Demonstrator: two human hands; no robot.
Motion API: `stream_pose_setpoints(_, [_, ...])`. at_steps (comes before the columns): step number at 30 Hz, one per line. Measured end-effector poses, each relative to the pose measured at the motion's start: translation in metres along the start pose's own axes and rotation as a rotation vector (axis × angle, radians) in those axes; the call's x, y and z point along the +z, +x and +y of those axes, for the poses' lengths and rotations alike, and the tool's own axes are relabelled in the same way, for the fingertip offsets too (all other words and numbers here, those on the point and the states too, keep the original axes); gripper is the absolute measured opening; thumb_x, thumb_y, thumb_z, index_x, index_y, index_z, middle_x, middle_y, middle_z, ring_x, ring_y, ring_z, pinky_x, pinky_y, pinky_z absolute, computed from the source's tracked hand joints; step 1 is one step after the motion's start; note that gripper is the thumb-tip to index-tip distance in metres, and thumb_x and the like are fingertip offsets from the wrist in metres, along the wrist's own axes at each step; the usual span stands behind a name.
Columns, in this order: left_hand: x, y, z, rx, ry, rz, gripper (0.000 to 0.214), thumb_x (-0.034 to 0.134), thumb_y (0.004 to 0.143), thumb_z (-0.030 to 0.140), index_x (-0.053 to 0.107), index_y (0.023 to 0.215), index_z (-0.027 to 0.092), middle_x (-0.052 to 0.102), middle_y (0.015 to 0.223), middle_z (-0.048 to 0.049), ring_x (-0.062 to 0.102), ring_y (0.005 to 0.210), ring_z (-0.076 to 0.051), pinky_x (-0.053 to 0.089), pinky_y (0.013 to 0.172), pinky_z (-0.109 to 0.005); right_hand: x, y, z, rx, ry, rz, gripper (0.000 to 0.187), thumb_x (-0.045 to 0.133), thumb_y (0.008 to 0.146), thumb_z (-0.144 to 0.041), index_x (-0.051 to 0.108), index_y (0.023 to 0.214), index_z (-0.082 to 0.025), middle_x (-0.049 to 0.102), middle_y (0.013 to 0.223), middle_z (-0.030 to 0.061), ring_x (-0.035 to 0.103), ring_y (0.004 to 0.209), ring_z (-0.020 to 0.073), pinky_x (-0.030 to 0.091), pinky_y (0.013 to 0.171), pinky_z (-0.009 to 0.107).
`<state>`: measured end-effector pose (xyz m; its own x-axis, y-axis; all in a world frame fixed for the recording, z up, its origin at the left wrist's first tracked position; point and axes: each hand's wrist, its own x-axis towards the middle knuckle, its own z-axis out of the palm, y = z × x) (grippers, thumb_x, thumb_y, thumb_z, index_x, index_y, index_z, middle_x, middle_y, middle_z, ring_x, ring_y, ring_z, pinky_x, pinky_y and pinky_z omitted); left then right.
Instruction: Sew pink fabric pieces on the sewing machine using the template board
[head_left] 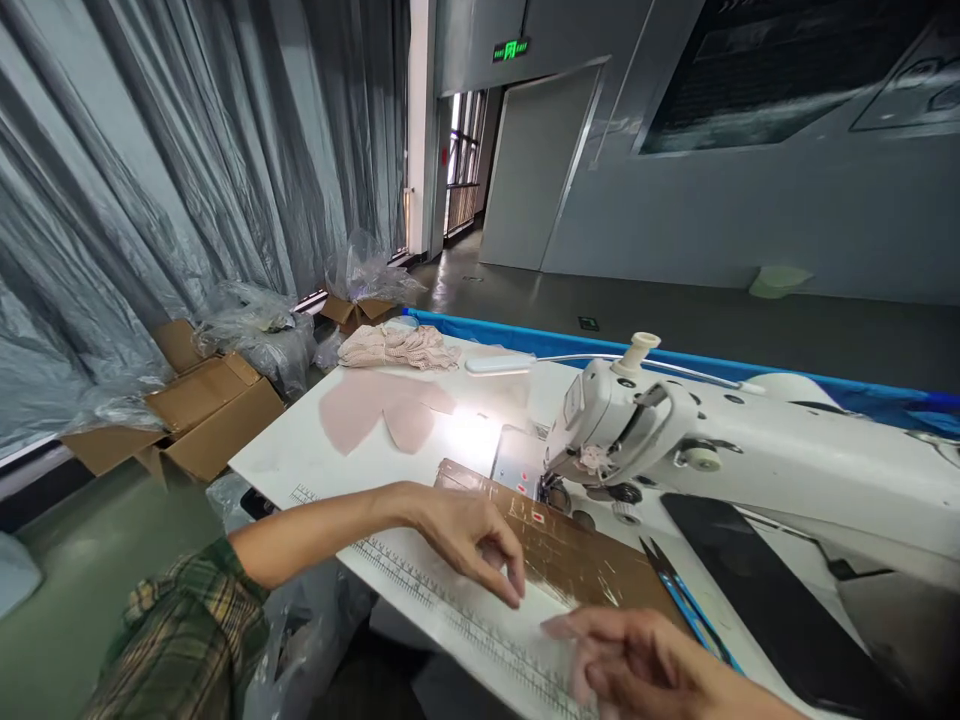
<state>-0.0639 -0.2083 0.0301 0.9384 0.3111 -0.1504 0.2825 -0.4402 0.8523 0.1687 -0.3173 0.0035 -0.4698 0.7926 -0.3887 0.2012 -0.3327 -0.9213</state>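
Note:
My left hand (469, 535) hovers over the front part of the white sewing table (300, 465), next to a brown taped board (570, 540). Its fingers are loosely bent and apart, with nothing visible in them. Lower right, my right hand (645, 655) is partly blurred; its index finger points left, the others curl, and I see nothing held. It is close to the board's near end and to blue-handled thread snips (694, 610). Beyond the board stands a white sewing machine (600, 420). Pale pink fabric pieces (360, 405) lie flat on the table's far left.
A bundle of pinkish lace or knit trim (397, 345) lies at the back. A black phone-like slab (765, 590) rests below the machine arm. Printed rulers (450, 590) run along the front edge. Cardboard boxes (217, 415) and plastic bags (259, 330) stand left of the table.

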Motion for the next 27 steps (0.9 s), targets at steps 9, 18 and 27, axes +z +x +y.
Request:
stream_pose_setpoints(9, [0.004,0.019,-0.038,-0.179,-0.381,0.566,0.018,0.068,0.082,0.032,0.065,0.084,0.015,0.059,0.060,0.0040,0.058,0.049,-0.009,0.047,0.054,-0.022,-0.036,0.038,-0.017,0.034,-0.065,0.320,0.054,0.075,0.065,-0.058,0.068,0.100,-0.018,0.072,0.086,0.0087,0.070,0.079,0.0231,0.058,0.072,0.032])
stream_pose_setpoints(18, [0.009,0.026,-0.042,-0.111,-0.909,0.791,0.046,0.085,0.062,0.046,0.060,0.080,0.011,0.071,0.076,-0.0068,0.068,0.061,-0.014,0.057,0.060,-0.027,-0.037,0.047,-0.002,-0.028,0.077,0.521,0.057,0.075,0.064,-0.068,0.066,0.083,-0.015,0.070,0.075,0.0083,0.067,0.063,0.0185,0.059,0.061,0.030])
stream_pose_setpoints(27, [0.008,0.020,-0.033,-0.099,-1.226,0.780,0.037,0.085,0.069,0.032,0.056,0.076,0.011,0.066,0.121,-0.0179,0.067,0.107,-0.028,0.049,0.105,-0.044,-0.027,0.048,-0.006,-0.050,0.174,0.570,0.058,0.071,0.066,-0.071,0.062,0.083,-0.016,0.071,0.076,0.0068,0.068,0.062,0.0157,0.056,0.059,0.026])
